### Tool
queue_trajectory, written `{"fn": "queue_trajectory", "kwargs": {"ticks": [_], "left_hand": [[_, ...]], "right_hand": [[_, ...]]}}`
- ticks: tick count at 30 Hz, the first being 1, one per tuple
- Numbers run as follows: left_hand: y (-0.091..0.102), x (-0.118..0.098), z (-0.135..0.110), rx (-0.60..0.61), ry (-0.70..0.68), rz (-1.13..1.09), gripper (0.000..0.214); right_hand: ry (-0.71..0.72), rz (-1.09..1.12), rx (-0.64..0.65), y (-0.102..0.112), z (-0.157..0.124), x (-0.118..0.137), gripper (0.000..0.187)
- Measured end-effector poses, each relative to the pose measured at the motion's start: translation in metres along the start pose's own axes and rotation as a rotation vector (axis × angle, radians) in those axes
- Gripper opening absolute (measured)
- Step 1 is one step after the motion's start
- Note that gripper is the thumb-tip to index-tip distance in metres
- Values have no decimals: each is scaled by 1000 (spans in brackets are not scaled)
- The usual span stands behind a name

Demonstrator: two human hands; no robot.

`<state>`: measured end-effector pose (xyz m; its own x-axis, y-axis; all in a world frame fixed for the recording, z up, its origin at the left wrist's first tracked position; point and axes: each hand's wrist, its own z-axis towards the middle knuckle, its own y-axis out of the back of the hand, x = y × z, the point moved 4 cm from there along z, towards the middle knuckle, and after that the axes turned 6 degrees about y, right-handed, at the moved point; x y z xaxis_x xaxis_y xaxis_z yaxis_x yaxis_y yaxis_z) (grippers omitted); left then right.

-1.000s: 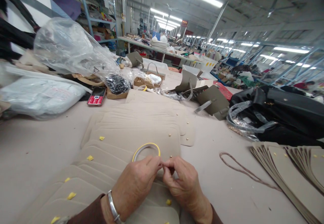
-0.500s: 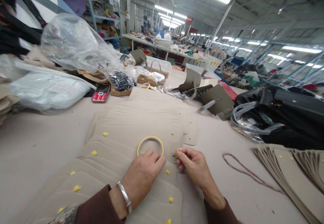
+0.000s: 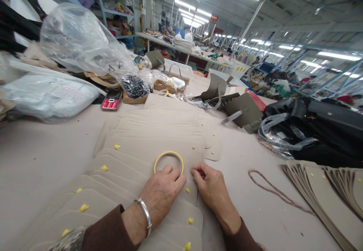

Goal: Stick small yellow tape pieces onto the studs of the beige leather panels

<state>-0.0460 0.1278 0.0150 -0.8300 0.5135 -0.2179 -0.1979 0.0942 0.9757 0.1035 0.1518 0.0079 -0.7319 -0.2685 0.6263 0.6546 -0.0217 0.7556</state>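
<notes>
Your right hand (image 3: 210,181) has thumb and forefinger pinched narrow at the panel edge, three o'clock from the roll of yellow tape (image 3: 169,153); whether a scrap sits between them, I cannot tell. Your left hand (image 3: 162,186) grips that roll's near rim, above the overlapping beige panels (image 3: 159,145).

Yellow tabs (image 3: 190,220) mark the panels at five o'clock and, along the left side, from eight to nine, so I'd judge those spots done. Bare studs (image 3: 193,148) show between one and two, apparently left to cover; the spot under your right fingertips is hidden.

The stack's right edge runs just beside your right hand. Beyond it, table surface (image 3: 235,190) stretches at three o'clock to the brown cord (image 3: 272,187), with beige strips (image 3: 320,198) farther out. More table opens at nine. The phone (image 3: 111,100) at ten-thirty and the black bag (image 3: 329,124) toward two-thirty bound your reach.
</notes>
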Motion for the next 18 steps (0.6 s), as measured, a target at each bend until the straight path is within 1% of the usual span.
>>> {"fn": "queue_trajectory", "kwargs": {"ticks": [2,4,5,7,8,10,13,16,18], "left_hand": [[-1,1,0,-8,0,3,10],[-2,2,0,-13,8,2,10],[-3,2,0,-14,11,-2,10],[-4,3,1,-14,16,-13,11],[-4,3,1,-14,17,-17,11],[-4,4,1,-15,17,-18,12],[-3,4,1,-10,11,-19,11],[-3,4,1,10,8,-29,10],[-2,4,2,12,15,-29,10]], "right_hand": [[-27,-12,-38,1,0,-6,10],[-95,15,-87,4,-2,-16,17],[-143,71,-95,5,-4,-21,19],[-212,227,-55,7,-8,-28,19],[-214,278,-26,7,-10,-29,20],[-145,256,3,9,-13,-25,20],[2,57,-45,9,-14,-14,16],[63,-96,-84,3,-12,-6,19],[88,-154,-86,0,-9,-2,18]]}}
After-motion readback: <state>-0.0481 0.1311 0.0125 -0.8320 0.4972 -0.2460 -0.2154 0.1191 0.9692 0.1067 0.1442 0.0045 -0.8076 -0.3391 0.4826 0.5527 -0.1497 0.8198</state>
